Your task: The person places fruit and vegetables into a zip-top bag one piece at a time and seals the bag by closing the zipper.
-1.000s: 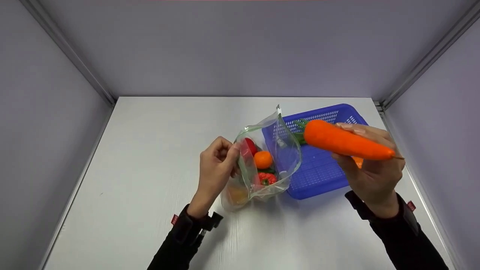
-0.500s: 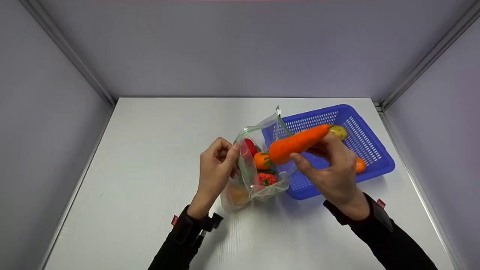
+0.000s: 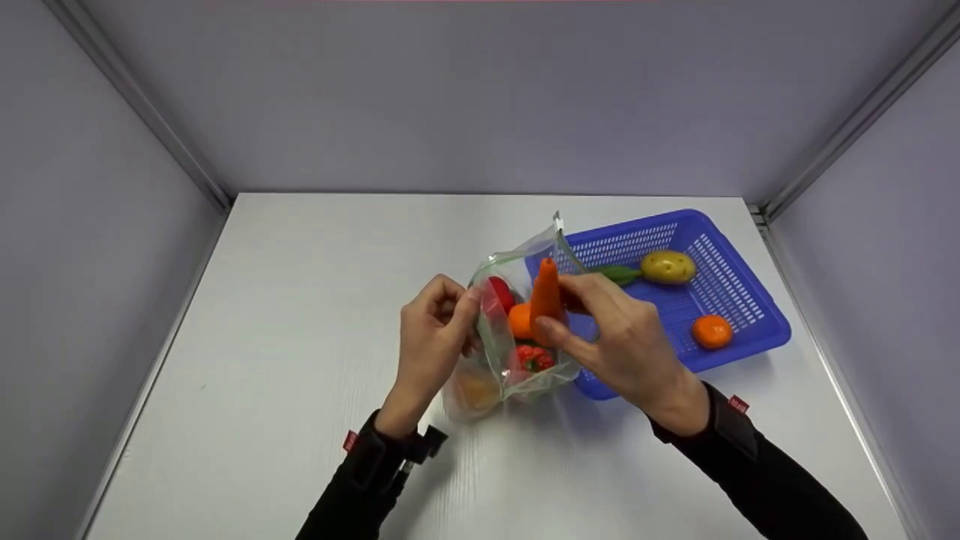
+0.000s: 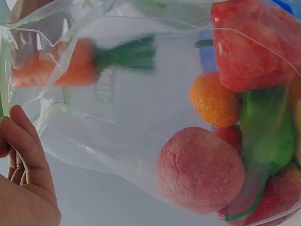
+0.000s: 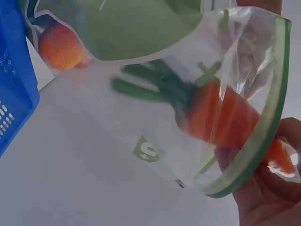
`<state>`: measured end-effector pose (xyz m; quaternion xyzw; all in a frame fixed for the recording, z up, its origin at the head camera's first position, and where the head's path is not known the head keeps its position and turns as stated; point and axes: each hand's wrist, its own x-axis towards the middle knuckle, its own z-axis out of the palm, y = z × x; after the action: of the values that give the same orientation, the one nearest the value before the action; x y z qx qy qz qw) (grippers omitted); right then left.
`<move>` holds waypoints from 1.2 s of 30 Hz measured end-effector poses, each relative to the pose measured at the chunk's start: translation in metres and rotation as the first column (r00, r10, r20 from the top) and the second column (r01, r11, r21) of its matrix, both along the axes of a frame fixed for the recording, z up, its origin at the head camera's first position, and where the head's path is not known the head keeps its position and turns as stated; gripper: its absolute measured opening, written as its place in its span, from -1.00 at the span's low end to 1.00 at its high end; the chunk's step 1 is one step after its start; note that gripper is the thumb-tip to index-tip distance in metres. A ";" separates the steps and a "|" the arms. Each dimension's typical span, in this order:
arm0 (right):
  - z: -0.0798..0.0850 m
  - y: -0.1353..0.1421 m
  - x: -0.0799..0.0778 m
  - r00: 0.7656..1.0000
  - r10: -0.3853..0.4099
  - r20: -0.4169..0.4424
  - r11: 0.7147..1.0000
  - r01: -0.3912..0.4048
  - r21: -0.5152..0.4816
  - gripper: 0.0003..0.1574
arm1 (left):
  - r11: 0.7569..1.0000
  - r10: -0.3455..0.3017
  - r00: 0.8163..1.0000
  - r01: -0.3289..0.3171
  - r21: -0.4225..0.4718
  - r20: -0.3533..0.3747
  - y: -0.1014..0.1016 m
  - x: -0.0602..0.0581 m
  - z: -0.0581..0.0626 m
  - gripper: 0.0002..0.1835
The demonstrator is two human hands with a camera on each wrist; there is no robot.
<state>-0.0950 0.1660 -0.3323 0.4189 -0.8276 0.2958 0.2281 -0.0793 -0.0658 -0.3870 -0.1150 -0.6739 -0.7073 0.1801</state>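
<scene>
My left hand [image 3: 433,330] pinches the near-left rim of a clear zip bag [image 3: 491,352] with a green seal strip, keeping its mouth spread. My right hand [image 3: 622,337] grips a carrot [image 3: 547,296] by its thin end. In the right wrist view its green top points down into the bag, seen through the plastic. Lower in the bag lie a red pepper [image 3: 535,358], an orange fruit [image 3: 520,321], a green pepper [image 4: 268,127] and a round reddish fruit [image 4: 201,169]. Part of a yellow thing [image 3: 478,390] shows hazily through the bag's side.
A blue plastic basket [image 3: 750,300] stands to the right, its left end behind the bag. In it are a potato [image 3: 668,267], a mandarin [image 3: 712,331] and a green vegetable [image 3: 616,274]. Grey panels [image 3: 480,97] wall in the white table [image 3: 300,322].
My right hand has carried the carrot left from above the basket to the bag, turning it top-down into the mouth. The potato and mandarin have come into full view. My left hand stays put.
</scene>
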 end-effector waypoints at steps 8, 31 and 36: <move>0.001 -0.007 0.001 0.999 -0.040 -0.022 0.984 0.044 0.173 -0.30 | 1.000 0.001 1.000 -0.001 0.008 -0.009 0.001 0.000 0.002 -0.78; -0.017 -0.033 -0.005 0.983 -0.178 0.039 0.887 0.143 0.440 -0.44 | 1.000 0.014 0.999 -0.015 -0.017 -0.046 0.000 -0.002 0.003 -0.78; 0.001 -0.012 0.003 0.989 -0.147 0.030 0.946 0.132 0.297 -0.49 | 1.000 0.014 0.999 -0.014 -0.006 -0.038 -0.002 -0.002 0.002 -0.78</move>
<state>-0.0915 0.1543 -0.3313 0.3807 -0.8956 0.1632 0.1621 -0.0812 -0.0681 -0.3854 -0.1243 -0.6735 -0.7014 0.1973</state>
